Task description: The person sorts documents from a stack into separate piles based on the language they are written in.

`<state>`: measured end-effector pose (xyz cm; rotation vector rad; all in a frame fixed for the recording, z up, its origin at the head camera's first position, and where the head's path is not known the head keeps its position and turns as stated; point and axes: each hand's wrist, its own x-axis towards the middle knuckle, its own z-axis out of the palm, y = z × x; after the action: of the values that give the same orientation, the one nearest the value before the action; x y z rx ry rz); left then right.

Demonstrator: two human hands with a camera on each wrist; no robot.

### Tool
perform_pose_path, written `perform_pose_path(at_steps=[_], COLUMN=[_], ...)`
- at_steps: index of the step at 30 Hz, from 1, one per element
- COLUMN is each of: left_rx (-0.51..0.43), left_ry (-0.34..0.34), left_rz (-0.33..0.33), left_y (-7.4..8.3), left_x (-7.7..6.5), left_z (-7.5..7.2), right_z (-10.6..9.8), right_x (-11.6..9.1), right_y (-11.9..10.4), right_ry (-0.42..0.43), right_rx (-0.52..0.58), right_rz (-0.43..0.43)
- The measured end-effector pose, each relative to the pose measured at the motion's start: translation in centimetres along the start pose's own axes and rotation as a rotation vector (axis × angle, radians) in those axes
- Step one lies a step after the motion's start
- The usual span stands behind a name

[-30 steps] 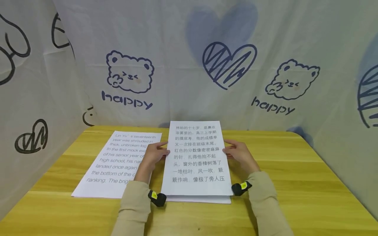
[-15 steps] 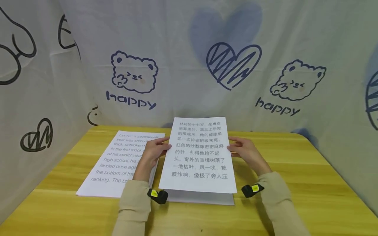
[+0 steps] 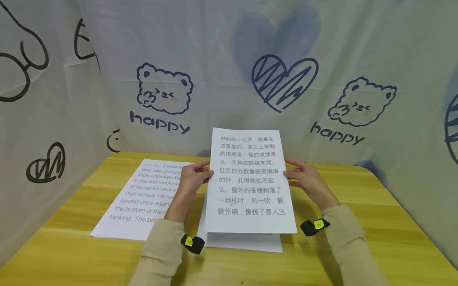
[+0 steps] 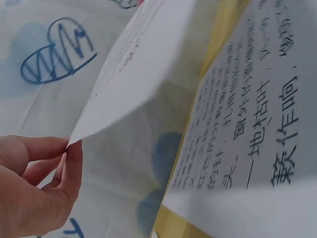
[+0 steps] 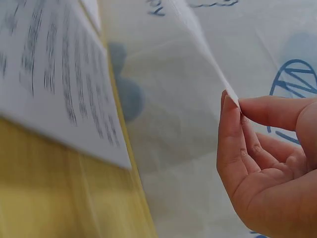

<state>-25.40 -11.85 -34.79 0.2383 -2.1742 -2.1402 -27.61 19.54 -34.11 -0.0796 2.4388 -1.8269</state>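
Observation:
A sheet of paper (image 3: pixel 250 178) printed with Chinese text is raised off the table, tilted with its printed face toward me. My left hand (image 3: pixel 193 178) pinches its left edge between thumb and fingers; in the left wrist view this hand (image 4: pixel 44 183) grips the paper's margin. On the opposite edge my right hand (image 3: pixel 308 180) pinches likewise, and the right wrist view shows the sheet's thin edge (image 5: pixel 213 57) between thumb and forefinger. Below it lies another Chinese-printed sheet (image 3: pixel 245 243), flat on the table and mostly covered in the head view; its text (image 4: pixel 247 129) is readable in the left wrist view.
To the left, paper printed with English text (image 3: pixel 137 198) lies on the yellow wood-grain table (image 3: pixel 365 230), partly behind my left arm. A pale cloth (image 3: pixel 222 99) with bear and heart drawings hangs behind the table.
Both hands have raised the held sheet up and slightly right, tilting it more upright. The gap above the sheet on the table has widened, exposing more of that lower sheet.

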Motion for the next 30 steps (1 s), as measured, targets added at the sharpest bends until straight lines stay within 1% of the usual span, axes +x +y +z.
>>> perform_pose_path(at_steps=[4,8,10,12,15,18,20,24,30], left_rx=[0.028,0.027,0.008,-0.027,-0.072,-0.082,-0.075,-0.052,-0.016], left_ry=[0.016,0.002,-0.015,-0.047,-0.103,-0.142,-0.146,-0.118,-0.025], left_rz=[0.022,0.047,0.04,0.031,0.001,-0.007,-0.006,-0.002,0.008], left_y=[0.3,0.9,1.3,1.5,1.5,1.4,1.1,0.4,-0.4], left_x=[0.1,0.4,0.6,0.8,1.1,1.1,1.1,0.7,-0.1], left_z=[1.6,3.5,4.6,5.7,7.4,8.7,9.6,11.6,14.8], right_z=[-1.8,-3.8,-5.0,-6.2,-8.1,-9.5,-10.3,-11.7,-13.3], right_x=[0.7,0.9,1.0,1.1,1.1,1.3,1.4,1.7,1.8], right_y=[-0.5,-1.4,-1.7,-1.8,-1.9,-2.2,-2.1,-1.1,1.1], right_ry=[-0.027,-0.031,-0.031,-0.032,-0.071,-0.114,-0.137,-0.14,-0.088], right_rx=[-0.086,-0.137,-0.165,-0.199,-0.266,-0.331,-0.37,-0.407,-0.379], right_rz=[0.025,0.052,0.064,0.066,0.057,0.044,0.056,0.107,0.202])
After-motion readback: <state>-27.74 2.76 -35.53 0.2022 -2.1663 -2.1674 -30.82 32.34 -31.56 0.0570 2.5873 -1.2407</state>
